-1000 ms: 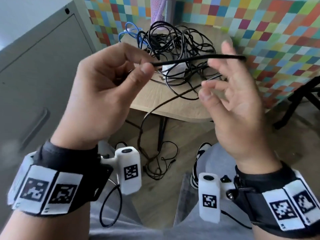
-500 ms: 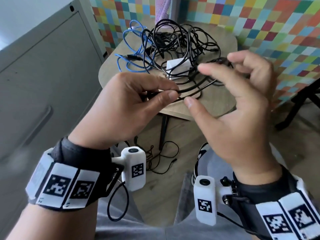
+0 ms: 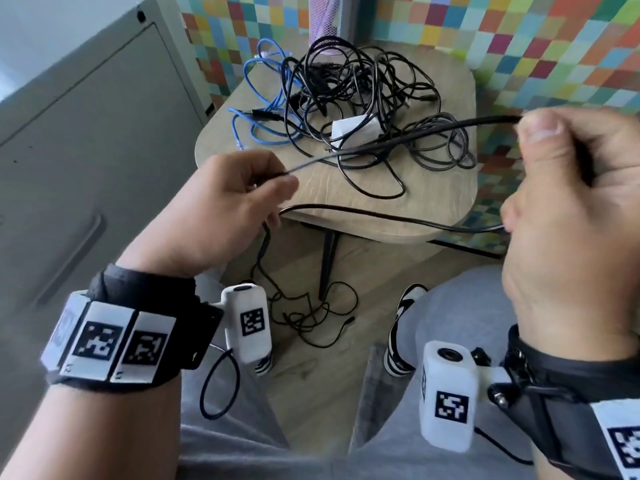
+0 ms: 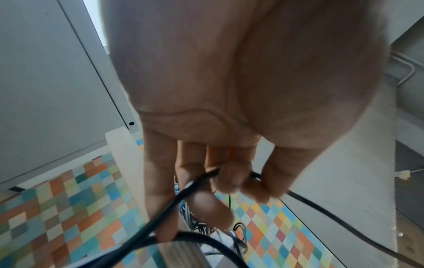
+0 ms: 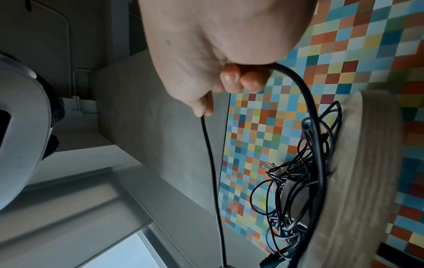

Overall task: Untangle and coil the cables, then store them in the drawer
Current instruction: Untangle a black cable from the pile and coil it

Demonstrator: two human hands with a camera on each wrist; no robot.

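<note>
While both hands grip it, black cable (image 3: pixel 398 140) spans left hand (image 3: pixel 221 209) to right hand (image 3: pixel 571 216).

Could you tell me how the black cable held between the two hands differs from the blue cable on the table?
The black cable is lifted and stretched between the left hand and right hand; the blue cable lies untouched on the table. The black cable runs nearly straight with a tail hanging to the floor; the blue cable sits in loose loops beside the pile. Neither is neatly coiled.

Soft daylight, head view sharp but bowed at edges; wrist views dimmer, motion-blurred
</note>
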